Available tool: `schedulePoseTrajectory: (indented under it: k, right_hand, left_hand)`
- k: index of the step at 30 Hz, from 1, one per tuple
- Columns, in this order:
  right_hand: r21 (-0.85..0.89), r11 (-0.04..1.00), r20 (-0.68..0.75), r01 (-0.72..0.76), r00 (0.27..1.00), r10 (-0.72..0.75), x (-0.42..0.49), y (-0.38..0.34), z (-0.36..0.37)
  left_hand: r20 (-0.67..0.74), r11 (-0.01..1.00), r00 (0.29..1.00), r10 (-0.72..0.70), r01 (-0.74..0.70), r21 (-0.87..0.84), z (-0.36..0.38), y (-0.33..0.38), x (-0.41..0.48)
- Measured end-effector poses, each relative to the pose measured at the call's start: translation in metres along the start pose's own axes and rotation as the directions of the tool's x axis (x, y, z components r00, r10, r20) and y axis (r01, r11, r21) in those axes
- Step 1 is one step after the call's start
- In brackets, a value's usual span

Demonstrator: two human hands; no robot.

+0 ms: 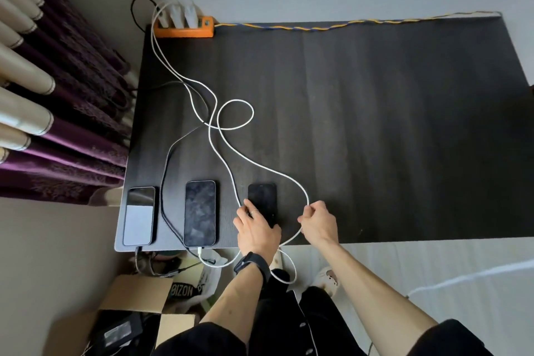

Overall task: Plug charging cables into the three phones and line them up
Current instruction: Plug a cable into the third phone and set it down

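Three phones lie screen-up along the near left edge of the dark table (375, 124). The left phone (139, 215) has a dark braided cable (165, 182) at its bottom end. A white cable (212, 147) is plugged into the bottom of the middle phone (200, 212). My left hand (255, 225) lies flat on the lower half of the small black right phone (263, 196). My right hand (318, 218) pinches a second white cable (277, 173) just right of that phone; this cable loops down below the table edge. Its plug end is hidden.
An orange power strip (185, 27) with white chargers sits at the table's far left corner; a yellow-blue cord (346, 23) runs along the far edge. Purple curtains (63, 95) hang at left. A cardboard box (130, 298) and bags lie on the floor below.
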State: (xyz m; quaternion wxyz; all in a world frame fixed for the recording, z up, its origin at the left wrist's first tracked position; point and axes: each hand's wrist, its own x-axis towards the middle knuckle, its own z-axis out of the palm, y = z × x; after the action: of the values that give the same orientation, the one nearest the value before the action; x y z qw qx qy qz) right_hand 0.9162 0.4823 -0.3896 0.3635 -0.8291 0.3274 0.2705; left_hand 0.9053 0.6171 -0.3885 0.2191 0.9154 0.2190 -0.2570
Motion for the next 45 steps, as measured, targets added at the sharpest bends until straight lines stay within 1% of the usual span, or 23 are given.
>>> schedulePoseTrajectory:
  k: [3,7,9,12,14,16,18,20,23,25,33,38,40,42,45]
  right_hand:
    - [-0.093,0.996,-0.119,-0.002,0.993,-0.009,0.003,-0.005,-0.018]
    - [-0.184,0.982,-0.161,0.034,0.985,-0.064,0.012,0.006,-0.02]
    - [-0.253,0.962,-0.149,0.107,0.978,-0.148,0.011,0.012,-0.016]
    - [-0.374,0.901,-0.101,0.22,0.956,-0.276,0.005,0.019,-0.012]
    - [-0.45,0.846,-0.073,0.285,0.933,-0.353,0.002,0.025,-0.01]
    - [-0.535,0.769,-0.03,0.35,0.902,-0.431,0.002,0.033,-0.007]
    - [-0.608,0.692,0.017,0.389,0.878,-0.479,0.003,0.04,-0.006]
    - [-0.656,0.645,0.053,0.392,0.876,-0.479,0.003,0.044,-0.008]
    - [-0.654,0.633,0.094,0.415,0.874,-0.476,0.001,0.044,-0.008]
    - [-0.647,0.635,0.138,0.421,0.884,-0.446,-0.001,0.04,-0.008]
    - [-0.616,0.646,0.164,0.45,0.876,-0.453,-0.002,0.039,-0.012]
    - [-0.547,0.673,0.227,0.497,0.862,-0.453,-0.002,0.04,-0.019]
    - [-0.505,0.694,0.251,0.513,0.857,-0.451,-0.003,0.039,-0.026]
    - [-0.458,0.722,0.249,0.519,0.854,-0.457,-0.003,0.039,-0.034]
    - [-0.397,0.761,0.191,0.513,0.857,-0.478,-0.003,0.044,-0.053]
  left_hand:
    - [-0.012,1.0,1.0,0.0,0.0,0.002,-0.002,0.001,0.003]
    - [-0.007,0.999,1.0,0.008,-0.008,0.046,-0.002,-0.003,0.002]
    - [-0.006,0.997,1.0,0.004,-0.004,0.072,-0.001,-0.005,0.002]
    - [-0.006,0.997,1.0,0.001,0.0,0.08,-0.001,-0.006,0.002]
    - [-0.008,0.997,1.0,-0.003,0.004,0.08,-0.001,-0.005,0.001]
    - [-0.013,0.997,1.0,-0.01,0.011,0.08,-0.001,-0.005,0.0]
    - [-0.015,0.997,1.0,-0.019,0.02,0.075,-0.002,-0.004,0.0]
    - [-0.02,0.997,0.999,-0.026,0.028,0.069,-0.002,-0.004,-0.001]
    - [-0.019,0.999,1.0,-0.012,0.013,0.053,-0.002,-0.007,-0.001]
    - [-0.006,0.999,1.0,0.007,-0.006,0.047,-0.002,-0.008,-0.003]
    - [0.002,0.997,0.999,0.039,-0.039,0.066,-0.003,-0.008,0.001]
    - [0.021,0.995,0.999,0.044,-0.046,0.085,-0.003,-0.013,0.001]
    - [-0.014,0.994,0.999,0.044,-0.042,0.104,-0.007,-0.013,0.004]
    - [-0.093,0.995,0.993,0.066,-0.058,0.078,-0.01,-0.007,0.006]
    - [-0.238,0.982,0.952,0.191,-0.184,0.05,-0.013,0.016,0.007]
